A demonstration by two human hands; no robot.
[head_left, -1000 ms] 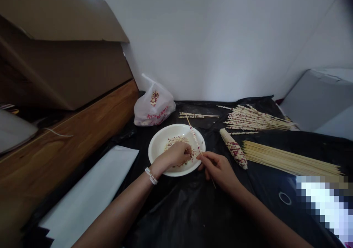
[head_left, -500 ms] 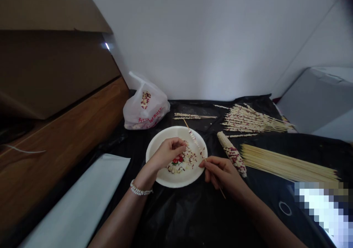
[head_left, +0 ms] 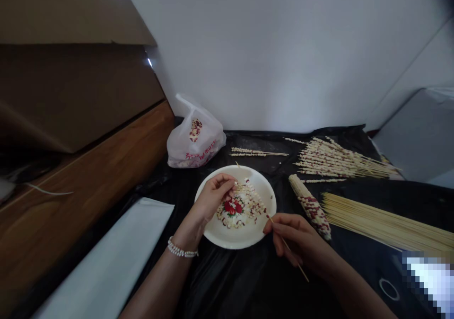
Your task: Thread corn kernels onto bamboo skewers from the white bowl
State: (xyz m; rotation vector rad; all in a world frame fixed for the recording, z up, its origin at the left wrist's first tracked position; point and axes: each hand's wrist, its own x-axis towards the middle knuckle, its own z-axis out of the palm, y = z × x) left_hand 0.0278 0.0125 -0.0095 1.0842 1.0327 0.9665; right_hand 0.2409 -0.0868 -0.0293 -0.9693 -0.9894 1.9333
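A white plate with a red flower print holds loose white and red corn kernels. My left hand hovers over the plate's left side, its fingertips pinched at the far end of a thin bamboo skewer; what sits between them is too small to name. My right hand grips the skewer's near part, which lies slanted across the plate with kernels threaded along its far half.
A corn cob lies right of the plate beside a bundle of bare skewers. Several filled skewers are heaped at the back right, two more behind the plate. A white plastic bag sits at the back left. Black sheeting covers the table.
My left hand lifted out of the kernels and moved to the skewer's far tip, fingers pinched. My right hand drew the skewer back toward me and to the right.
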